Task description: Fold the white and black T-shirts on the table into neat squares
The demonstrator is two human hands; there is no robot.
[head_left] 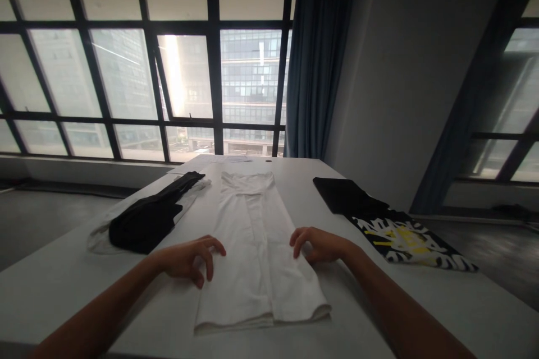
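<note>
A white shirt [244, 235] lies lengthwise on the white table in front of me, its sides folded inward to a seam down the middle. Its hem faces me and the collar end points toward the window. My left hand [189, 258] is at the shirt's left edge, fingers apart and slightly bent, holding nothing. On the opposite edge, my right hand [318, 244] has its curved fingers spread over the fabric, with fingertips on or just above it. The right thumb is partly hidden.
Black and white clothes [145, 219] lie in a heap on the table's left side. At the right are folded black garments [349, 193], one with a white and yellow print [410, 241]. Beyond the table [295, 165] stand a window wall and a blue curtain [315, 67].
</note>
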